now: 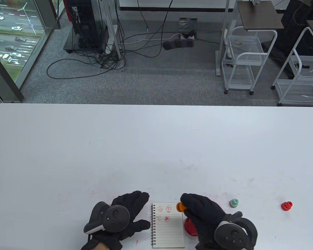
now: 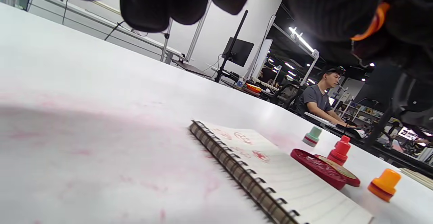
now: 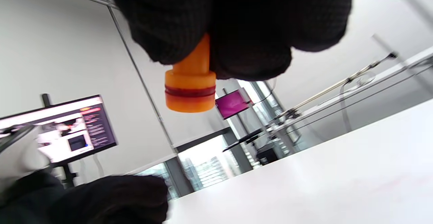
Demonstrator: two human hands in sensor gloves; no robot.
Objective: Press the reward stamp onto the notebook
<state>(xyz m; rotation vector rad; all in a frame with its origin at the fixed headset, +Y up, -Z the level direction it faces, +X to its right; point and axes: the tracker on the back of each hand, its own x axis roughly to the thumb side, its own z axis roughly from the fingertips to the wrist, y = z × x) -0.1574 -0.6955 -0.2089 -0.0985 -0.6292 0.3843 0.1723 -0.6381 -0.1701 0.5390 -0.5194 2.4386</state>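
Observation:
A small spiral notebook [image 1: 169,229] lies open at the table's near edge, with several red stamp prints on its upper lines; it also shows in the left wrist view [image 2: 287,180]. My right hand [image 1: 187,205] grips an orange stamp [image 1: 180,207] over the notebook's top right corner. In the right wrist view the stamp [image 3: 190,93] hangs face down from my fingers, above the table. My left hand [image 1: 139,208] rests flat on the table just left of the notebook, fingers spread, holding nothing.
A round red ink pad [image 1: 190,227] lies right of the notebook, partly under my right hand. A green stamp [image 1: 234,202] and a red stamp [image 1: 286,206] stand further right. The left wrist view shows another orange stamp [image 2: 385,184] standing beyond the pad [image 2: 319,170].

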